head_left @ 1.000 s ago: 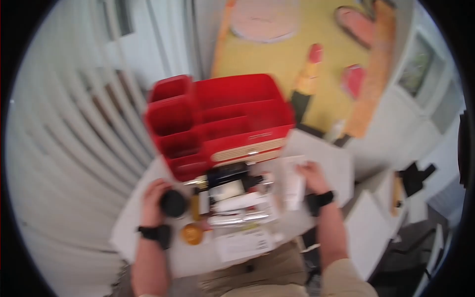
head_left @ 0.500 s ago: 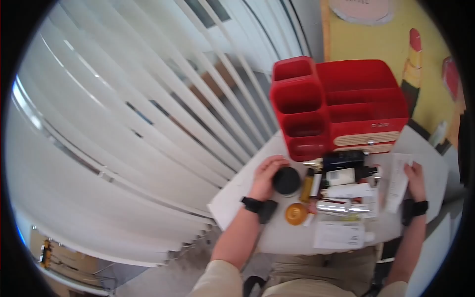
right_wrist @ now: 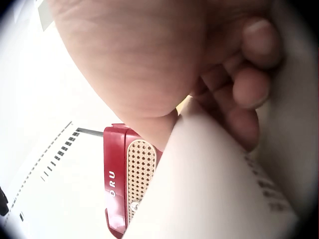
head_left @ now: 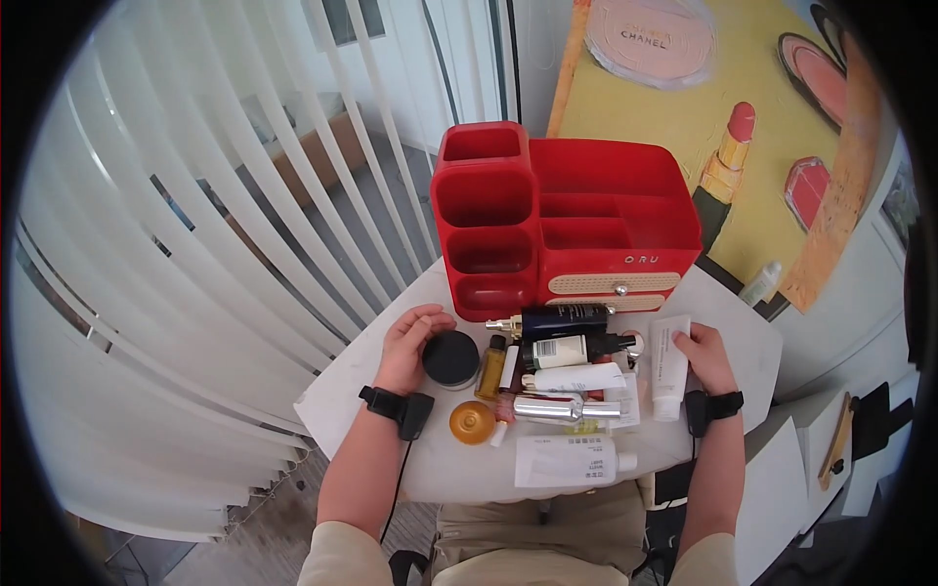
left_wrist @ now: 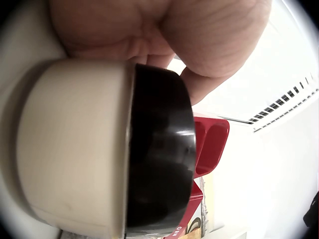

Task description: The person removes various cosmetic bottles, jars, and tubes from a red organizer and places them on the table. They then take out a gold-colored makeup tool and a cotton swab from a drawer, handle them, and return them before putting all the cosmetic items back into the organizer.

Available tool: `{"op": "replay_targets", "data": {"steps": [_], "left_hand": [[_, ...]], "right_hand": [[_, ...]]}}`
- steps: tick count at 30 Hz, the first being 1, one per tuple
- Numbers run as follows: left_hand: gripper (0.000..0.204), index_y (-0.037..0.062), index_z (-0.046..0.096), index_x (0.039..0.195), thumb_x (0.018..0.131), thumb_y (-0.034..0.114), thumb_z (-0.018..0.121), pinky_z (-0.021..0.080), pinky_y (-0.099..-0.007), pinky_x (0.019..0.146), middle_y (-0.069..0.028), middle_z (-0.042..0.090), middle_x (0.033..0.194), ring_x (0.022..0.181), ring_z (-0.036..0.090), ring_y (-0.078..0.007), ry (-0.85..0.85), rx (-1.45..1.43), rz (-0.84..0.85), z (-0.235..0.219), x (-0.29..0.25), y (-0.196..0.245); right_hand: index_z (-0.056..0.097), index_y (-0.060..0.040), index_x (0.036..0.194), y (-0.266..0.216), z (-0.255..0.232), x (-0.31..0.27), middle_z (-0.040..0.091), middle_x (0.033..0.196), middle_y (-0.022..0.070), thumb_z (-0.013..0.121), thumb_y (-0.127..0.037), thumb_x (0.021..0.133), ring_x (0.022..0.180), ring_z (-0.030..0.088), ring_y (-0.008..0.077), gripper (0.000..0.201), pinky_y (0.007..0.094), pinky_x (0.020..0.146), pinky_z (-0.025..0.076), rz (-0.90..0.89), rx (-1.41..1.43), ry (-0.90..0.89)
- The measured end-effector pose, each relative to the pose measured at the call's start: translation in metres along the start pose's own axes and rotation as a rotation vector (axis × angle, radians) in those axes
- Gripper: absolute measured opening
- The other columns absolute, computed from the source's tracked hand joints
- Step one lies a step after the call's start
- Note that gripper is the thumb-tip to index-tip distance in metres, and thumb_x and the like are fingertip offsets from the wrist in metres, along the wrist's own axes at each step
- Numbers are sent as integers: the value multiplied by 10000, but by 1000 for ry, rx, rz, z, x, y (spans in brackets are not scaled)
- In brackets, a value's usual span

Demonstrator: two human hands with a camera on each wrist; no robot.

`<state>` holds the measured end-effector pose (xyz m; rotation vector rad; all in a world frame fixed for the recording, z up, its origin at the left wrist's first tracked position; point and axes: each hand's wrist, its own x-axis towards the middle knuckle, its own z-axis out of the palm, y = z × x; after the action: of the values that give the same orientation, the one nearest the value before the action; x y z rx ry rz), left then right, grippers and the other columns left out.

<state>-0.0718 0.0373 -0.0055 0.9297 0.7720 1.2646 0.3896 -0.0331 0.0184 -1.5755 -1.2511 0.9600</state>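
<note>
My left hand (head_left: 415, 342) rests on the table close beside a jar, its fingers loosely bent. The jar has a black lid (head_left: 450, 357) and, in the left wrist view, a cream body (left_wrist: 75, 149) that hides part of the fingers. At the right, my right hand (head_left: 707, 358) pinches the upper end of a white squeeze tube (head_left: 669, 371). In the right wrist view the thumb lies above the tube (right_wrist: 199, 184), with the other fingers curled at its lower side. Between both hands lie a dark blue pump bottle (head_left: 565, 320), a silver bottle (head_left: 562, 408) and several other cosmetics.
A red organizer (head_left: 586, 220) with several compartments and woven-front drawers stands at the back of the white table (head_left: 362, 386). Near the front edge lie an amber round container (head_left: 472, 422) and a white tube (head_left: 567, 461). Vertical blinds (head_left: 195, 293) hang at the left.
The head view swung left, then partly back right, and is sharper now. Both hands stay beside the same things, the left by the jar, the right at the white tube.
</note>
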Motion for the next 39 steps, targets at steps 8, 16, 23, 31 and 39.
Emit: {"op": "replay_targets", "data": {"steps": [8, 16, 23, 31, 39], "left_hand": [[269, -4, 574, 1189, 983, 164, 535, 493, -350, 949, -131, 679, 1068, 1038, 633, -235, 7, 18, 17, 1, -2, 1], [295, -13, 560, 1205, 986, 183, 531, 478, -363, 976, -147, 672, 1093, 1065, 624, -250, 15, -6, 54, -5, 0, -6], [256, -6, 568, 1190, 976, 134, 547, 487, -333, 959, -120, 675, 1067, 1036, 638, -213, 59, -120, 107, -6, -3, -10], [300, -26, 553, 1221, 974, 145, 554, 428, -359, 1045, -144, 624, 1187, 1155, 579, -235, 189, -134, 169, -4, -26, -14], [307, -11, 553, 1224, 988, 185, 547, 420, -370, 1044, -120, 618, 1172, 1146, 568, -229, 295, -117, 160, -13, -97, -10]], "right_hand": [[665, 63, 1086, -1, -1, 1, 675, 774, 66, 635, -210, 891, 632, 611, 115, 337, 261, 554, 474, 10, -103, -36], [678, 41, 1068, 6, -14, -1, 659, 719, 55, 631, -243, 897, 552, 584, 107, 335, 238, 493, 454, -14, -420, 60], [659, -8, 1065, 30, -34, -1, 599, 690, 19, 581, -215, 940, 540, 525, 88, 254, 229, 483, 443, 34, 39, 145], [623, 16, 1131, 52, -40, -34, 629, 901, 44, 563, -177, 976, 767, 584, 105, 255, 237, 705, 506, -95, 200, 138], [625, 23, 1121, 60, -26, -82, 641, 980, 59, 592, -165, 964, 871, 606, 126, 247, 260, 810, 513, -144, 214, 244]]}}
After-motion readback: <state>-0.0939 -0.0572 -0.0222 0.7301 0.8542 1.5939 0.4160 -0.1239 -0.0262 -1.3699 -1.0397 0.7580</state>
